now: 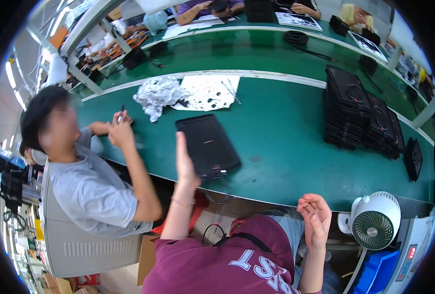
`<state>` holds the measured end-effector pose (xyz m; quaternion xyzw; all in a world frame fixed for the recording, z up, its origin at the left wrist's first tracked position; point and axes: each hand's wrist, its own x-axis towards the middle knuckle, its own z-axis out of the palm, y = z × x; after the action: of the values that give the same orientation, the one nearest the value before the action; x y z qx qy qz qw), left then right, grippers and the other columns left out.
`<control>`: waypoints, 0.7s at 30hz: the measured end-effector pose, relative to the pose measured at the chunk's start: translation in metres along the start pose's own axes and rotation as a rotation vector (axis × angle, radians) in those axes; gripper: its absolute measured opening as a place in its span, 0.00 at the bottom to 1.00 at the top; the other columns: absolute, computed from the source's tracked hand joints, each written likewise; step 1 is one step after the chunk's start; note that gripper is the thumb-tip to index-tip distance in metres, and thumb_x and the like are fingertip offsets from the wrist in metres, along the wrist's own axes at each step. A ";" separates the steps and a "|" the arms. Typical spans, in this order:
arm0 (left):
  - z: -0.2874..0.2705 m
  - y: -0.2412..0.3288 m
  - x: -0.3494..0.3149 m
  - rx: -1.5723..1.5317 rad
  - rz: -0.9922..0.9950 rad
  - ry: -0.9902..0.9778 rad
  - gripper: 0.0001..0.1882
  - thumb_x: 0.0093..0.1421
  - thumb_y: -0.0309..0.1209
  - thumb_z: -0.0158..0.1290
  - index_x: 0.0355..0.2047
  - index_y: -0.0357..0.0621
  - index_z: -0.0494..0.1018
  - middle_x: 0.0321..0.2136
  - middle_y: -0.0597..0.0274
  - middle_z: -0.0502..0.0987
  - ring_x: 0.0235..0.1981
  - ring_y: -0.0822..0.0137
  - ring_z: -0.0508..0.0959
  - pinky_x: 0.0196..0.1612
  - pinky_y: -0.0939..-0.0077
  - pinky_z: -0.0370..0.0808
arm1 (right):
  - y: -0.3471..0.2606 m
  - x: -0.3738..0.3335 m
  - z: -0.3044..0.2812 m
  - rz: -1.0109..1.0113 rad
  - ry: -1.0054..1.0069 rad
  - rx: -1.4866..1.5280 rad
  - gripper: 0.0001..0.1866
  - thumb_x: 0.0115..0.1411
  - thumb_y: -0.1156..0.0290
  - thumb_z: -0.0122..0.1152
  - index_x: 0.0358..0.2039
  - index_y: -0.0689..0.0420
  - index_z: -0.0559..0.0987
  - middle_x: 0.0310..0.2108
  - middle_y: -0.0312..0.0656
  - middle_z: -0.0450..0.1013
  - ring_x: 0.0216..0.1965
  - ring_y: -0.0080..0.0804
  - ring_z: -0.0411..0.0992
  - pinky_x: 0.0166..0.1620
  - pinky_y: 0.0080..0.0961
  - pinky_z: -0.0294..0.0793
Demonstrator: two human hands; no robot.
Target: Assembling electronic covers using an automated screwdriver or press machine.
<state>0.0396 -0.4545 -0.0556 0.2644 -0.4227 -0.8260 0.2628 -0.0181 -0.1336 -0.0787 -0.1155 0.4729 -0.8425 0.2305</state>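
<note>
A flat black rectangular panel [205,144] lies on the green table in front of me, with a small light connector and thin wires at its near edge. My left hand [184,159] is upright at the panel's left side, seen edge-on with its fingers stretched out. It covers part of that side, and I cannot tell whether it touches the panel. Past the table's front edge, to the right, my right hand [316,218] is raised palm-up, with loosely bent fingers and nothing in it.
Tall stacks of similar black panels [347,112] stand at the right, with one panel [413,159] leaning beside them. Crumpled white wrapping [158,95] and a stained white sheet [210,93] lie at the back. A white fan [376,220] sits at the near right. A co-worker [90,171] sits close on my left.
</note>
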 end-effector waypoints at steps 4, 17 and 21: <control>-0.057 0.009 0.028 0.039 -0.072 0.002 0.40 0.61 0.61 0.41 0.54 0.33 0.65 0.49 0.52 0.73 0.51 0.59 0.72 0.57 0.64 0.66 | -0.013 -0.012 -0.021 -0.030 -0.018 -0.063 0.28 0.49 0.59 0.71 0.43 0.68 0.73 0.39 0.46 0.73 0.41 0.31 0.72 0.46 0.26 0.71; 0.006 0.017 0.032 0.766 0.413 0.239 0.40 0.64 0.58 0.37 0.61 0.33 0.57 0.57 0.48 0.63 0.59 0.61 0.63 0.62 0.64 0.57 | -0.235 -0.093 -0.025 -0.532 0.297 -1.253 0.11 0.56 0.73 0.59 0.38 0.64 0.78 0.34 0.47 0.75 0.34 0.38 0.75 0.40 0.29 0.74; 0.151 -0.032 -0.001 0.436 0.591 -0.295 0.28 0.69 0.45 0.33 0.60 0.37 0.59 0.54 0.50 0.66 0.58 0.61 0.64 0.61 0.61 0.59 | -0.301 0.024 -0.077 -0.320 0.405 -1.452 0.17 0.57 0.63 0.59 0.37 0.66 0.77 0.37 0.53 0.76 0.37 0.46 0.76 0.41 0.31 0.74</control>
<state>-0.0658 -0.3534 -0.0064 0.0591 -0.6792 -0.6348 0.3635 -0.1547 0.0460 0.1359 -0.1482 0.9178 -0.3486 -0.1189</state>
